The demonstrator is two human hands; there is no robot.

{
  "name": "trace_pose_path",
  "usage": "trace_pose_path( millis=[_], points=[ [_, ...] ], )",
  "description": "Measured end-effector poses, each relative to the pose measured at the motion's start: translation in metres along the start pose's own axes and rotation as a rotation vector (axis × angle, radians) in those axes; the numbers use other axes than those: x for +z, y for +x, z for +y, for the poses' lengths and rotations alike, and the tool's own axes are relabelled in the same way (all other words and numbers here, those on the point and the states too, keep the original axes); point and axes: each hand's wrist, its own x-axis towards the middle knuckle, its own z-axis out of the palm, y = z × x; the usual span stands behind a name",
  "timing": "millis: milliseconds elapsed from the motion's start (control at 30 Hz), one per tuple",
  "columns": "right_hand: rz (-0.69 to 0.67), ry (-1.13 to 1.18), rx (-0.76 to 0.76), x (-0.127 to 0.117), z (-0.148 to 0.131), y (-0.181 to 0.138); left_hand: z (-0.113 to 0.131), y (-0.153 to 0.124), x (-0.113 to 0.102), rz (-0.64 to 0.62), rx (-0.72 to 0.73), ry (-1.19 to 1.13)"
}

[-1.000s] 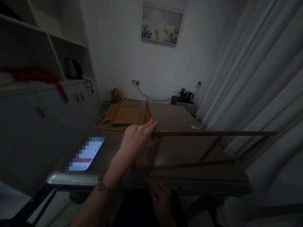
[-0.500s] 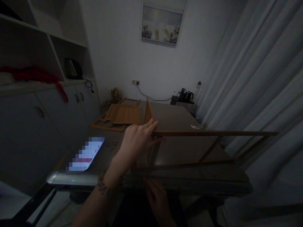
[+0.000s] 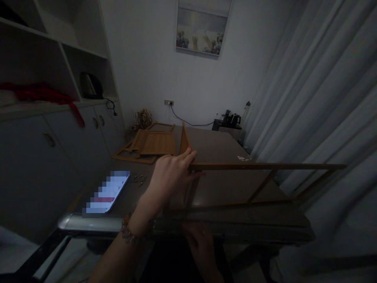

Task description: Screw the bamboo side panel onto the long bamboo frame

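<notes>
My left hand [image 3: 173, 169] is closed around the near left corner of a wooden frame [image 3: 265, 166], thumb beneath the upper rail and fingers over it. The frame stands on its long edge along the table's front, with crosspieces between its two rails. At that same corner, a narrow upright wooden panel [image 3: 184, 139] extends away from me. In the shade below the table edge, my right hand [image 3: 202, 241] is held low with its fingers curled in; anything between them is too dark to make out. Several small metal screws [image 3: 141, 179] lie left of my left wrist.
A lit phone [image 3: 108, 192] lies at the table's front left. Flat wooden panels [image 3: 157, 142] are stacked behind it. White scraps [image 3: 244, 158] rest on the grey tabletop [image 3: 215, 143]. A curtain [image 3: 309, 98] hangs along the right; white cabinets [image 3: 67, 141] line the left.
My right hand has shifted slightly to the right below the table edge, its fingers more drawn in. My left hand and the wooden frame stay put.
</notes>
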Motion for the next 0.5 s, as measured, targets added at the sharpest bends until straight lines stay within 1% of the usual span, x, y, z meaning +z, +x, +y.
trace_pose_path(
  millis=[167, 267, 433, 500],
  points=[
    [0.029, 0.018, 0.023, 0.0000, -0.0041, 0.0019, 0.0004, 0.0002, -0.0008, -0.018, -0.023, 0.003],
    [0.038, 0.041, 0.023, 0.0004, -0.0063, 0.0016, 0.0003, 0.0004, -0.0017, -0.018, -0.009, 0.023],
    [0.044, 0.021, 0.035, 0.0004, -0.0093, 0.0017, 0.0002, 0.0002, -0.0018, -0.012, -0.001, 0.005],
    [0.067, 0.004, 0.032, 0.0010, -0.0096, 0.0016, 0.0003, 0.0003, -0.0015, -0.020, -0.008, -0.009]
  ],
)
